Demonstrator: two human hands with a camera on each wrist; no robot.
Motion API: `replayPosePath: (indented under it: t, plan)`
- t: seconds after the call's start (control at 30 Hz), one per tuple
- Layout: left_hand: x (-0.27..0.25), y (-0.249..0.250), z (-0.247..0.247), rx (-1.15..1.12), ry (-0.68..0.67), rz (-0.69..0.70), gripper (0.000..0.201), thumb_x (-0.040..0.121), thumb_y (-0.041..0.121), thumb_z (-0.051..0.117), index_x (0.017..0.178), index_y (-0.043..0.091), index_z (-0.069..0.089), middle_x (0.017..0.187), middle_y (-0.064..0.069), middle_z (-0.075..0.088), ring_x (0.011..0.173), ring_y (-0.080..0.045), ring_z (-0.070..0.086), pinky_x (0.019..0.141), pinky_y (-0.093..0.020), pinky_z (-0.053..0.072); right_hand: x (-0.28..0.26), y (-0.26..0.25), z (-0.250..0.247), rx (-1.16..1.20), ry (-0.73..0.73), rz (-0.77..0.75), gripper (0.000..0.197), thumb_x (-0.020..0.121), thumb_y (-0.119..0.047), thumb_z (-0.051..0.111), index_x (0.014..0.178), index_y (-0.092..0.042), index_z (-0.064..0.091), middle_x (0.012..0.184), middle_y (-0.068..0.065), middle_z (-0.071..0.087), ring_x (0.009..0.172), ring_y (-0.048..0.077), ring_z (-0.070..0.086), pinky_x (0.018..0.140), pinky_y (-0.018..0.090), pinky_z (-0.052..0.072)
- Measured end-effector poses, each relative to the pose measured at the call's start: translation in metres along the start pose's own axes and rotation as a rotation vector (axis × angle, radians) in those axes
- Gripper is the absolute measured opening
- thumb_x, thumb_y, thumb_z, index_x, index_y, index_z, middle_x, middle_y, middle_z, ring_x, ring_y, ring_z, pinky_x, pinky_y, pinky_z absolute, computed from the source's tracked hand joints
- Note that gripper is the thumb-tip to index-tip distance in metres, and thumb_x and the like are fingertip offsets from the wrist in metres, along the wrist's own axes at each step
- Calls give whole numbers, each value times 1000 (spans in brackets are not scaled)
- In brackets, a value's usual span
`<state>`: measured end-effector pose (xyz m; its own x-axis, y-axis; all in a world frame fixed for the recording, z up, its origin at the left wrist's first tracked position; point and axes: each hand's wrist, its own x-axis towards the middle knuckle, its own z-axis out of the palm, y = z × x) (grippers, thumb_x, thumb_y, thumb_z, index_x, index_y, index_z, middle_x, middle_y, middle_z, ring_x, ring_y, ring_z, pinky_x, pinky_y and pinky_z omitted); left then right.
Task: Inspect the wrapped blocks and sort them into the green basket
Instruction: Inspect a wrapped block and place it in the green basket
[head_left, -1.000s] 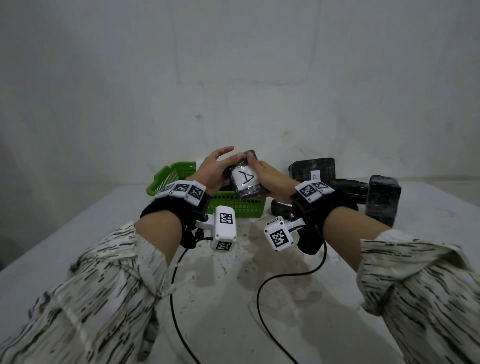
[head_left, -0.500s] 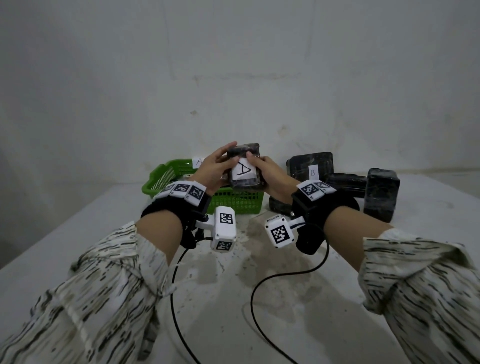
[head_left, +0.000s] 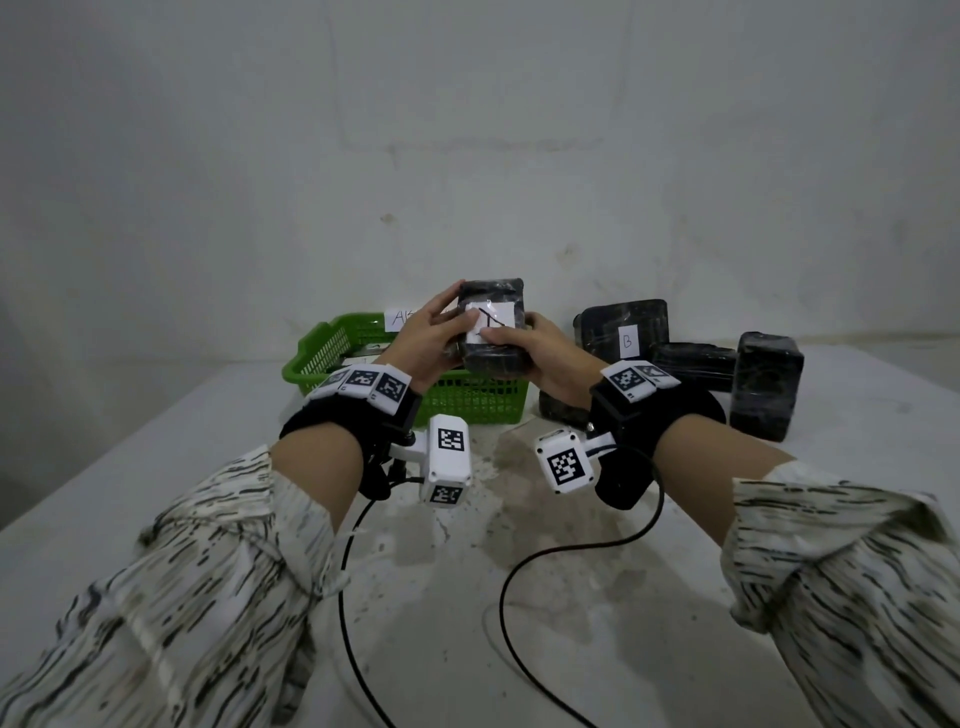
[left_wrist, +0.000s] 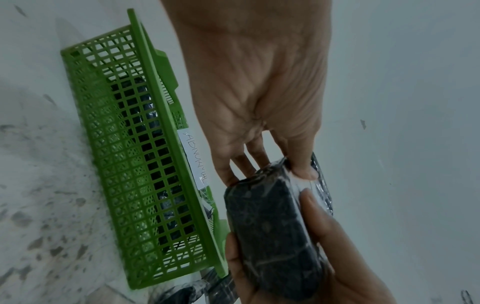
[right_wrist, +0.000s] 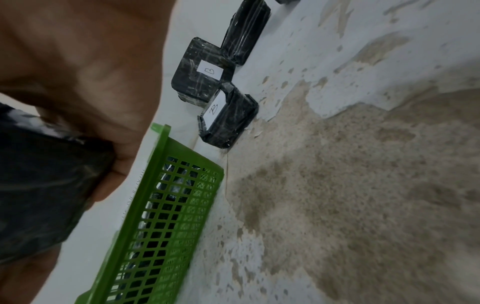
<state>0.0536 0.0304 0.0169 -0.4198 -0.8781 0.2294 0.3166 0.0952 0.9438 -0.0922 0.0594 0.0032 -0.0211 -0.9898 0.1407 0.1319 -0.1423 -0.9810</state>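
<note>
Head view: a dark wrapped block (head_left: 492, 327) is held upright at the centre of the frame, above the green basket (head_left: 322, 353), by the left hand (head_left: 423, 340) and the right hand (head_left: 540, 351). Fingers of both hands are curled round its sides, and the right thumb is laid across the white label (head_left: 493, 319) on its near face. A hand-drawn mark is seen on that label, partly covered. The basket is set on the white table (head_left: 156, 467) just left of centre, with a paper tag (head_left: 402, 317) on its far rim. To the right of centre, four more wrapped blocks are grouped: a block marked B (head_left: 623, 327) stood against the wall, a flat block (head_left: 693, 364) beside it, a tall block (head_left: 763, 384) at the far right and a low block (head_left: 563, 413) partly hidden behind the right wrist. Black cables (head_left: 519, 571) are trailed across the stained tabletop at lower centre.

Left wrist view: the left hand (left_wrist: 259, 92) is shown from the top centre, its thumb pressed on the block's film-wrapped upper end and its fingers behind it. The block (left_wrist: 270, 230) is also cupped from the lower right by the right hand (left_wrist: 324, 267). The basket (left_wrist: 124, 174) fills the left half, dark wrapped shapes visible through its mesh.

Right wrist view: the right hand (right_wrist: 85, 72) fills the upper left, closed on the blurred dark block (right_wrist: 44, 185) at the left edge. The basket (right_wrist: 166, 226) is seen at lower centre. Two blocks labelled B lie at upper centre, the farther (right_wrist: 200, 80) touching the nearer (right_wrist: 231, 119).
</note>
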Motion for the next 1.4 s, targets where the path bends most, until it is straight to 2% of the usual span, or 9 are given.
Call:
replayPosePath:
  t: [0.33, 0.4, 0.5, 0.63, 0.77, 0.87, 1.13, 1.27, 1.4]
  plan:
    - [8, -3, 0, 130, 143, 78, 47, 87, 4, 63, 125, 22, 43, 110, -12, 57, 86, -20, 62, 61, -27, 57, -6, -10, -8, 21, -106, -3, 29, 87, 2, 58, 115, -4, 55, 110, 13, 63, 100, 24, 62, 90, 41, 52]
    - [10, -2, 0, 252, 187, 92, 37, 85, 7, 65, 113, 22, 46, 94, -6, 53, 77, -15, 60, 56, -22, 54, -11, -14, -7, -23, -58, -33, 24, 86, 3, 61, 104, -13, 53, 105, 8, 63, 94, 20, 63, 84, 37, 55]
    - [12, 1, 3, 306, 172, 47, 21, 90, 6, 58, 108, 16, 54, 75, 1, 53, 63, -8, 56, 49, -17, 46, -14, -17, -9, -126, -1, -76, 40, 88, -20, 66, 121, -19, 43, 116, 8, 60, 100, 21, 63, 83, 39, 56]
    - [6, 13, 13, 177, 101, -83, 26, 98, 39, 43, 105, 18, 56, 86, 0, 63, 80, -15, 61, 69, -28, 51, -16, -24, -12, -249, 48, -147, 42, 96, -46, 45, 134, -27, 41, 108, 1, 62, 91, 14, 62, 85, 36, 48]
    - [0, 17, 18, 142, 21, -120, 42, 94, 48, 45, 105, 12, 64, 92, -7, 74, 87, -22, 71, 72, -32, 58, -20, -33, -13, -324, 15, -176, 31, 98, -42, 43, 107, -25, 67, 90, -5, 56, 84, 12, 52, 81, 32, 38]
    - [-4, 18, 21, 116, 35, -129, 43, 93, 40, 51, 119, 6, 57, 118, -17, 64, 100, -32, 65, 88, -40, 53, -17, -36, -12, -289, 68, -172, 16, 92, -34, 58, 81, -23, 61, 80, -5, 56, 75, 10, 52, 70, 28, 37]
    - [-7, 15, 23, 165, -14, -152, 28, 97, 35, 47, 99, 10, 60, 77, 0, 71, 54, -6, 69, 46, -20, 54, -15, -30, 7, -184, 56, 33, 55, 94, -53, 44, 129, -11, 47, 115, 4, 61, 87, 11, 62, 64, 33, 53]
    - [-10, 17, 17, 184, -2, -198, 29, 95, 38, 49, 99, 13, 61, 68, 5, 73, 58, -8, 70, 49, -21, 55, -14, -28, 8, -174, 96, 28, 54, 95, -49, 46, 128, -6, 47, 121, 8, 61, 92, 19, 62, 63, 34, 52]
    - [-9, 18, 16, 207, 66, -146, 44, 93, 36, 54, 126, 8, 57, 97, -2, 67, 82, -15, 66, 69, -30, 57, -13, -25, 4, -139, 56, 26, 47, 92, -40, 58, 126, -8, 50, 120, 9, 63, 99, 21, 64, 78, 41, 56]
